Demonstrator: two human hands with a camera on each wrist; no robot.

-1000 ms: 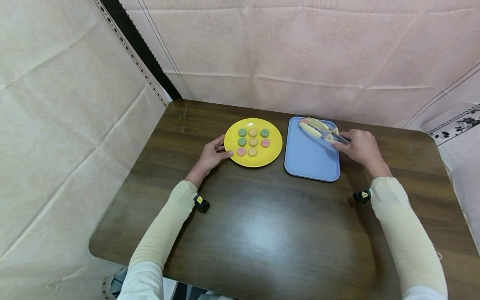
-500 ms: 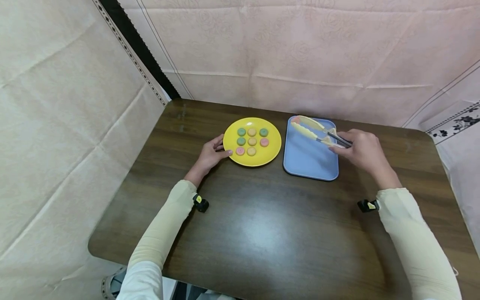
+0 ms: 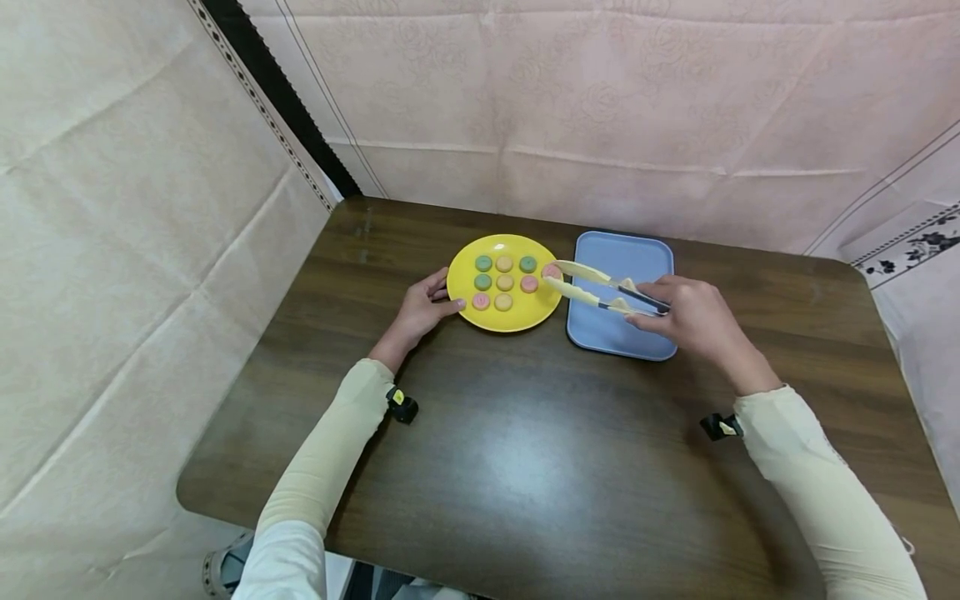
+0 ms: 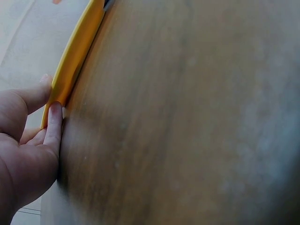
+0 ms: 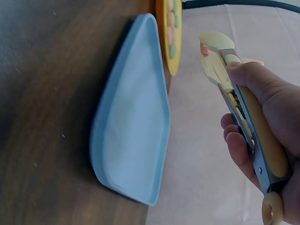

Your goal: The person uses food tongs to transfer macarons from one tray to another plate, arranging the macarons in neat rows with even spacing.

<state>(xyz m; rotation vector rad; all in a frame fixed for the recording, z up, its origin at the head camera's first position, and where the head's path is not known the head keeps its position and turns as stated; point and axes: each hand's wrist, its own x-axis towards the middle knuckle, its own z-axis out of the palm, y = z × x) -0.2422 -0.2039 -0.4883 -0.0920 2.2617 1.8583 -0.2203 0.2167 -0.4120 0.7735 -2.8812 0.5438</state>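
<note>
My left hand (image 3: 422,310) pinches the left rim of a yellow plate (image 3: 525,318), its thumb and fingers on either side of the edge in the left wrist view. Several green, yellow and pink macarons (image 3: 504,283) lie on the plate in rows. With my right hand (image 3: 697,321) I grip yellow-tipped metal tongs (image 3: 585,272), held above the blue tray. Between the tong tips is a pink macaron (image 3: 552,271), over the plate's right edge. The right wrist view shows the tongs (image 5: 262,136) along my palm, thumb on one arm and fingers on the other.
The light blue tray (image 3: 622,337) lies just right of the plate, a narrow gap between them; no macarons show on its visible surface. Both are near the back of the brown wooden table (image 3: 525,450). Pale cloth (image 3: 615,108) hangs behind the table.
My right hand has carried the tongs and the pink macaron left, from over the tray's upper part to the plate's right edge. My left hand and the plate stay in place.
</note>
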